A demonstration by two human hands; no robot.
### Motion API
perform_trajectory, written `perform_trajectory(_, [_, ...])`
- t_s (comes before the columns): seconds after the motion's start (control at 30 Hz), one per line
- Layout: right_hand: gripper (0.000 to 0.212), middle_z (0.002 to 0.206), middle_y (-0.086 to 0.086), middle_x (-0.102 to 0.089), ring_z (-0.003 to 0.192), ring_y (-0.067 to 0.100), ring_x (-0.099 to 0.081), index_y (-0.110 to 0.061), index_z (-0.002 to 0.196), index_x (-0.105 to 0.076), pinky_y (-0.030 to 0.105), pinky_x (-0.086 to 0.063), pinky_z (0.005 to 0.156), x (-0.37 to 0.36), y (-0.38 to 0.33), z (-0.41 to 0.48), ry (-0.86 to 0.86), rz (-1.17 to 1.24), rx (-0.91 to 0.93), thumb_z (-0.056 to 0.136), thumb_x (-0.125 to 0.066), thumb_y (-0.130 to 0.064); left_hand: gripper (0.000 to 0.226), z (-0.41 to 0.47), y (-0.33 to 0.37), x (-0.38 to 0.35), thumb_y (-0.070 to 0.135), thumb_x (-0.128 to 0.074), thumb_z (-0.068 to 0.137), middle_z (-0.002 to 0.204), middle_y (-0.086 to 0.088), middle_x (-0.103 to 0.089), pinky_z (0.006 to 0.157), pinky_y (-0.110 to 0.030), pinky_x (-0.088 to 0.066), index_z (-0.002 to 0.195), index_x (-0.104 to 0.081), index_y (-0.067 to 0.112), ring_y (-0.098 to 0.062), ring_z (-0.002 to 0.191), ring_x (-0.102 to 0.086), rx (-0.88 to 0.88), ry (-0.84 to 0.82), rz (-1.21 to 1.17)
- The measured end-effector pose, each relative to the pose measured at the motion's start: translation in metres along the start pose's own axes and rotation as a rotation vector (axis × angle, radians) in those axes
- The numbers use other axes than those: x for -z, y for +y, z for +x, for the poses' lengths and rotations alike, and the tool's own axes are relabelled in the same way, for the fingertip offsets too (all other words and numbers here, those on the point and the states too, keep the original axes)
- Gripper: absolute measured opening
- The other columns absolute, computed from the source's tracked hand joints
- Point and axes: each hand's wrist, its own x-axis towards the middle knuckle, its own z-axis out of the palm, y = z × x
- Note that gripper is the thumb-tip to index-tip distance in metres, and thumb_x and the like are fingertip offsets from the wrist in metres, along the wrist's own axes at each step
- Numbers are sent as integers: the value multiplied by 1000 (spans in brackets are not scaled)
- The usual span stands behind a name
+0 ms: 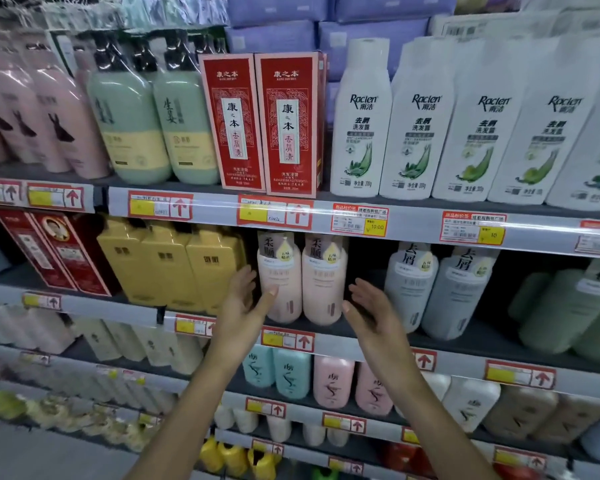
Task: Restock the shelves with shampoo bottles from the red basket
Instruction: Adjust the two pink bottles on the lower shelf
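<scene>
Two pink bottles (323,282) between both hands (239,306)

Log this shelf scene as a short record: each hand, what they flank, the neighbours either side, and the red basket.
left hand: open, fingers straight, at the left of the pair of pale pink plastic bottles; contact unclear
right hand: open, empty, at the pair's right
support: pair stands upright on the grey metal shelf
left neighbours: square yellow plastic bottles
right neighbours: pale grey plastic bottles
red basket: not in view
</scene>
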Motion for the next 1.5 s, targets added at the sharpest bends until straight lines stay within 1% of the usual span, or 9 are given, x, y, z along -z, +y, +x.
perform_trajectory(0.13, [64, 142, -12, -52, 131, 3, -47, -25, 146, -43, 30, -40, 112, -8, 17, 18, 67, -107, -35, 89, -70, -33, 72, 20, -15, -1, 20, -73, 89, 140, 14, -49, 112, -32, -40, 151, -35, 20, -8, 134, -46, -7, -126, 57])
perform_trajectory(0.23, [68, 144, -9, -51, 133, 7, -46, -23, 146, -42, 38, -40, 114, -13, 24, 31, 97, -137, -69, 87, -74, -29, 78, 35, -23, -2, 16, -76, 86, 140, 9, -54, 113, -41, -43, 152, -34, 21, -11, 134, -49, 28, -195, 79])
perform_trajectory(0.4, [62, 133, -13, -55, 123, -1, -51, -22, 140, -46, 27, -44, 108, -21, 33, 47, 99, -174, -75, 86, -76, -22, 75, 55, -30, -4, 10, -78, 82, 131, 11, -57, 109, -37, -44, 145, -40, 22, -14, 131, -51, 37, -263, 102])
perform_trajectory(0.57, [54, 119, -19, -57, 108, -13, -52, -32, 126, -46, 6, -46, 85, -27, 38, 54, 110, -180, -75, 84, -77, -19, 76, 63, -37, -2, 9, -81, 79, 124, 19, -56, 107, -33, -43, 143, -42, 25, -8, 127, -50, 26, -303, 96])
perform_trajectory(0.9, [51, 127, -1, -59, 116, 10, -57, -25, 126, -49, 15, -49, 89, -24, 50, 70, 53, -226, -66, 84, -77, -20, 69, 72, -50, 3, 12, -80, 81, 124, 23, -58, 112, -43, -43, 133, -43, 39, -7, 129, -52, -31, -345, 80])
perform_trajectory(1.07, [54, 121, -11, -63, 110, -6, -57, -20, 130, -50, 12, -48, 84, -16, 45, 74, -22, -264, -89, 84, -78, -21, 71, 74, -54, 3, 10, -80, 81, 132, 14, -59, 113, -39, -42, 137, -45, 33, -8, 131, -51, -52, -338, 49])
perform_trajectory(1.17, [47, 112, -23, -60, 99, -23, -52, -25, 123, -50, 0, -42, 78, -13, 43, 75, -43, -294, -86, 85, -77, -18, 70, 75, -54, 2, 8, -81, 79, 126, 22, -58, 107, -31, -44, 124, -45, 47, -2, 126, -52, -70, -316, 30])
perform_trajectory(1.43, [45, 113, -21, -58, 98, -23, -51, -24, 124, -49, -3, -39, 76, -9, 42, 77, -88, -285, -98, 87, -74, -16, 77, 79, -55, 5, 2, -78, 81, 127, 26, -54, 98, -12, -40, 137, -39, 37, 10, 119, -49, -54, -368, 20])
perform_trajectory(1.5, [49, 116, -16, -58, 101, -17, -53, -19, 128, -49, -3, -40, 77, -13, 43, 74, -67, -262, -105, 86, -75, -16, 79, 79, -56, 5, 4, -78, 81, 129, 22, -54, 104, -19, -41, 141, -36, 32, 7, 122, -49, -49, -380, 36])
